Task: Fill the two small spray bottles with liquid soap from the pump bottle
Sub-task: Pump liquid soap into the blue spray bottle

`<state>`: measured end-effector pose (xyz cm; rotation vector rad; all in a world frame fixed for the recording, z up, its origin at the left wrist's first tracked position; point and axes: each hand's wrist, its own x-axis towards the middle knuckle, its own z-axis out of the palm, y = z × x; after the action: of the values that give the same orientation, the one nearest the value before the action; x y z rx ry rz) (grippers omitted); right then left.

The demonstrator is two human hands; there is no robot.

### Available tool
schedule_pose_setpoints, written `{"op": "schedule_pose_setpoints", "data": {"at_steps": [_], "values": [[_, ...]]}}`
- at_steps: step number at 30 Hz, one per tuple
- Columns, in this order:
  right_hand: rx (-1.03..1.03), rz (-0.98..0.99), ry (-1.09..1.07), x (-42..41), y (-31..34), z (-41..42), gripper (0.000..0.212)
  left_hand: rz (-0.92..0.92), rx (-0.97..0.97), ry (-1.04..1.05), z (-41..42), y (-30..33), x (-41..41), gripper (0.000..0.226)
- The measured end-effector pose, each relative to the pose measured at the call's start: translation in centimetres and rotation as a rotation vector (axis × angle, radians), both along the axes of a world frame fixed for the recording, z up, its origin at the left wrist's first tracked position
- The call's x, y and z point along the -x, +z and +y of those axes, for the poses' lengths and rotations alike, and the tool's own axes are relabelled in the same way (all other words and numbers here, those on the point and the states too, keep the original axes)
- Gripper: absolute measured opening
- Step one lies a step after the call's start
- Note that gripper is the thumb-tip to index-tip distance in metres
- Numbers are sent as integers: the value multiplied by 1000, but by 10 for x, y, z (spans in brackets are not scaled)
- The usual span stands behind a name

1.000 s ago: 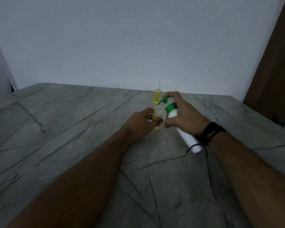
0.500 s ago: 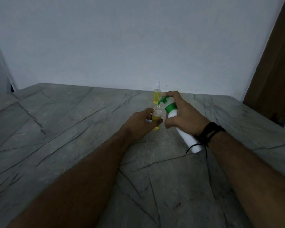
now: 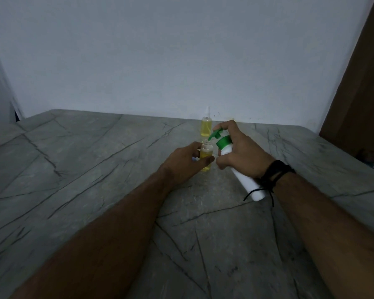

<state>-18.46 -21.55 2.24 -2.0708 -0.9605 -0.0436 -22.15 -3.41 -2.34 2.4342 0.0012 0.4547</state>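
Nothing has visibly moved since earlier: the right hand (image 3: 242, 149) still grips the tilted pump bottle (image 3: 240, 169), nozzle over the open spray bottle (image 3: 206, 156) the left hand (image 3: 186, 162) pinches upright on the table (image 3: 73, 169).

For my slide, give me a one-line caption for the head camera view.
Left hand steadies an open spray bottle while right hand tilts the pump bottle over it; capped spray bottle behind.
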Motion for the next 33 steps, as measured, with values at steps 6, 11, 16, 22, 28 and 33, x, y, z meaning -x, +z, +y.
{"op": "schedule_pose_setpoints", "data": {"at_steps": [6,11,16,22,28,33], "values": [[-19,-6,-2,0,-2,1,85,16,-4,0,0,0,0,58],[-13,-12,-12,-1,-1,0,81,10,-11,5,1,-1,-1,60],[-23,-10,-14,-1,-1,0,81,14,3,-7,1,0,0,58],[-16,-5,-13,-1,-1,0,81,2,8,-7,1,-2,-1,56],[-20,-9,-15,-3,-2,0,81,8,19,-13,2,-2,-1,55],[-21,-3,-18,-3,-2,0,82,5,11,-9,3,-3,-2,56]]}}
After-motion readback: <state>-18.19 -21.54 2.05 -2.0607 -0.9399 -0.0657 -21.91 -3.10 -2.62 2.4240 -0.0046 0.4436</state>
